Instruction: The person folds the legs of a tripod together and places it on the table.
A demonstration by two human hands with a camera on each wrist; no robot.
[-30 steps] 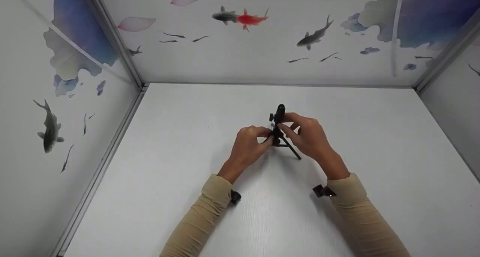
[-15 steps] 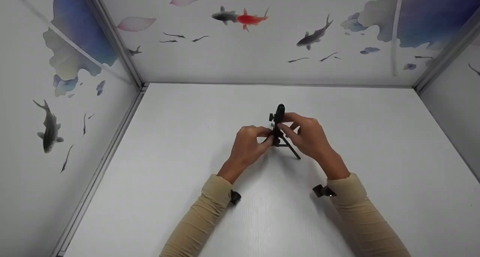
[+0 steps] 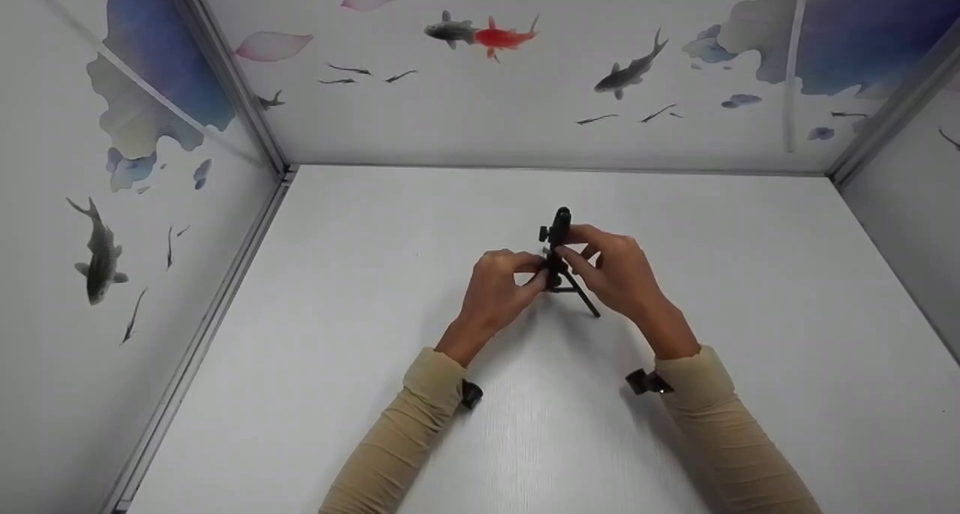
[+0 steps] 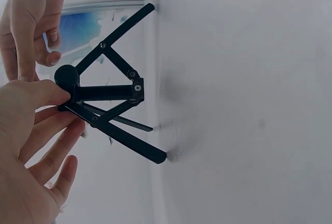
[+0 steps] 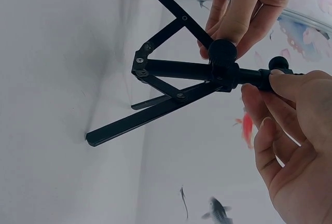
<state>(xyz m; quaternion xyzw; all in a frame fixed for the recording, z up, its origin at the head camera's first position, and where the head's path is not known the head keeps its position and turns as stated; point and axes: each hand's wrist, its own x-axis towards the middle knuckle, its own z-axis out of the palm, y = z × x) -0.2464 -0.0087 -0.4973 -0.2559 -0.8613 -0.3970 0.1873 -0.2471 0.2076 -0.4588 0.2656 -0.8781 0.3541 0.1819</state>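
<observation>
A small black tripod [image 3: 561, 232] stands upright with its legs spread, the feet at the white tabletop [image 3: 375, 349]. Thumb and fingers of my left hand [image 3: 495, 285] pinch its hub, beside the large round knob [image 5: 223, 53]. Higher up, my right hand [image 3: 624, 274] pinches the narrow column just below a smaller knob [image 5: 279, 63]. In the left wrist view, the legs [image 4: 124, 136] and the hinged braces around the centre tube [image 4: 106, 93] are plain. The tripod's top lies mostly out of the right wrist view, behind the right fingers.
White panels printed with fish and blue leaves enclose the table at the back [image 3: 510, 109], left [image 3: 45, 274] and right [image 3: 915, 161]. Metal rails [image 3: 232, 274] run along the left edge. Small black cameras [image 3: 471, 395] sit at both wrists.
</observation>
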